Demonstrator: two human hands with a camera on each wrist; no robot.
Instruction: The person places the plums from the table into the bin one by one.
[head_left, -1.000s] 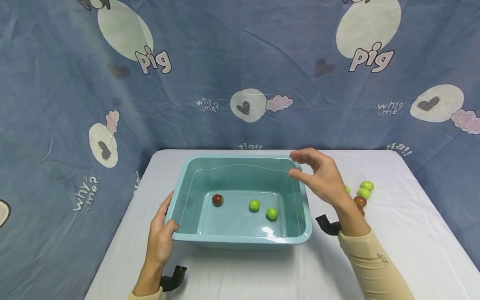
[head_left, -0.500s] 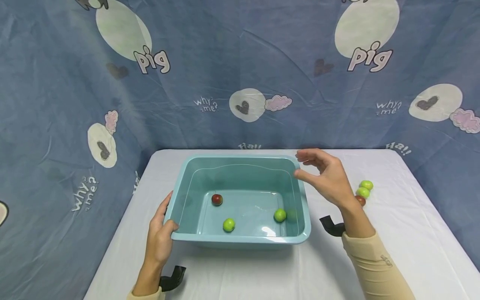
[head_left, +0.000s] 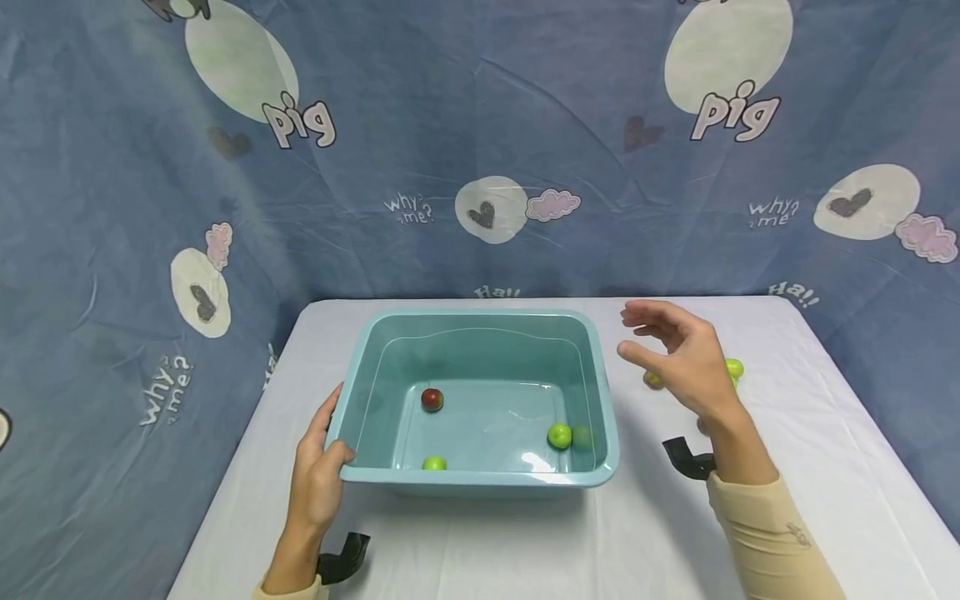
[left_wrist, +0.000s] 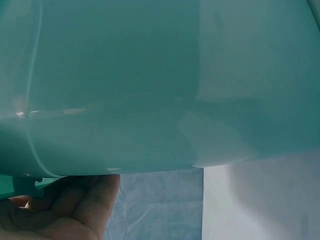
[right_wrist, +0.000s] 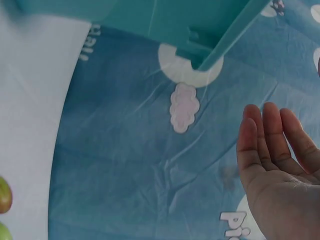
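My left hand (head_left: 321,483) grips the left rim of a teal plastic basin (head_left: 480,479), thumb over the edge. In the left wrist view its curled fingers (left_wrist: 95,205) show under the rim, beside the basin's outer wall (left_wrist: 125,100). Inside the basin lie a small dark-red round fruit (head_left: 432,400), a green one (head_left: 559,435) near the right wall, and another green one (head_left: 434,462) partly hidden by the front rim. Right of the basin my right hand (head_left: 686,358) hovers with fingers loosely bent and nothing in them; the right wrist view shows its bare palm (right_wrist: 280,195).
Several more small fruits lie on the white-covered table (head_left: 480,558) at the right, mostly behind my right hand; a green one (head_left: 734,367) and a yellowish one (head_left: 652,380) show. A blue printed cloth (head_left: 420,100) hangs behind the table.
My right hand has moved right, away from the basin's rim. In the basin one green fruit has rolled left to the front wall, the other slightly right. My left hand keeps its grip.
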